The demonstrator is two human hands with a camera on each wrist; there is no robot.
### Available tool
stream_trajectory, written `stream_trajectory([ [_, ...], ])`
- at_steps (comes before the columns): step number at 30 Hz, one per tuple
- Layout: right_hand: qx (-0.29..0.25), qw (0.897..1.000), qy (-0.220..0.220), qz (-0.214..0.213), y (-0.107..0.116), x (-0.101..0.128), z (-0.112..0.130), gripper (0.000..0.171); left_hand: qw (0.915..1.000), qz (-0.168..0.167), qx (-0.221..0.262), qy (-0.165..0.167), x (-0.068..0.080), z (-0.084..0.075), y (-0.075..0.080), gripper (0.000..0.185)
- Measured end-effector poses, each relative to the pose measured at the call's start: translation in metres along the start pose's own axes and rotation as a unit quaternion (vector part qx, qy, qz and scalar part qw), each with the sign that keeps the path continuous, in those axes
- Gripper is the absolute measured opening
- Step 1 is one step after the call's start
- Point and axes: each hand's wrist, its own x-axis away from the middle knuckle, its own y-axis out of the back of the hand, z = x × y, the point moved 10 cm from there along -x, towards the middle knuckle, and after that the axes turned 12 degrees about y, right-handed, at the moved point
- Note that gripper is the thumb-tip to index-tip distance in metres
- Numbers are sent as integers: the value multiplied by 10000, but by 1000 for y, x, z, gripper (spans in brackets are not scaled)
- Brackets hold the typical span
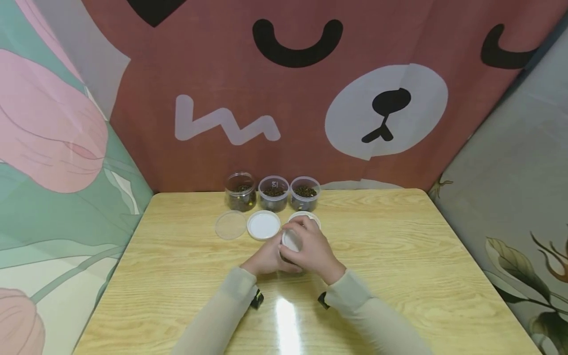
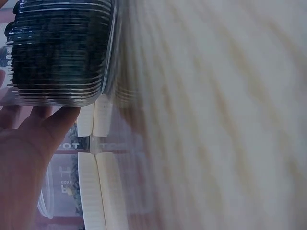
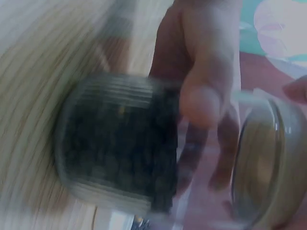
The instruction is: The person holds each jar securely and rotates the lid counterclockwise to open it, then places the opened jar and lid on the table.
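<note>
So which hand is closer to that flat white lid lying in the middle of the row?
Left. The left hand sits just below the white lid; the right hand is further off to its right, gripping the jar.

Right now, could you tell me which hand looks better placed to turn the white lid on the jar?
Probably the right hand: it lies over the white lid, while the left hand grips the jar.

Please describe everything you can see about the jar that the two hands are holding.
The jar is small, round and clear, plastic by its look, with ribbed walls and dark dried bits inside. A white lid sits on top. It stands near the middle of the wooden table, in front of three open jars and loose lids. The left hand grips its side; the right hand curls over the lid. The wrist views are blurred.
</note>
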Motion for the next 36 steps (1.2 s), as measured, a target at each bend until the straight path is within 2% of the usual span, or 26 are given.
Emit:
stream_trajectory([
  [3,473,9987,102,-129,-4,-1,4,32,9997,-8,-158,-161,0,-1,-1,108],
  [6,650,9973,189,-288,-5,-2,7,28,9992,-128,-367,-127,0,1,2,109],
  [12,427,9971,445,-453,-3,-2,9,25,9986,-136,-486,-136,1,-2,2,108],
  [20,-442,9939,1007,93,-8,-3,7,27,9999,-39,-77,-65,4,1,2,108],
  [28,-468,9887,1408,222,-8,-3,9,29,10000,19,21,-37,5,0,0,106],
  [31,-493,9849,1598,446,-10,-5,11,29,10000,-31,-13,70,6,1,2,105],
  [36,-584,9723,2070,918,-10,-9,17,29,9996,-14,-54,280,7,2,1,103],
])
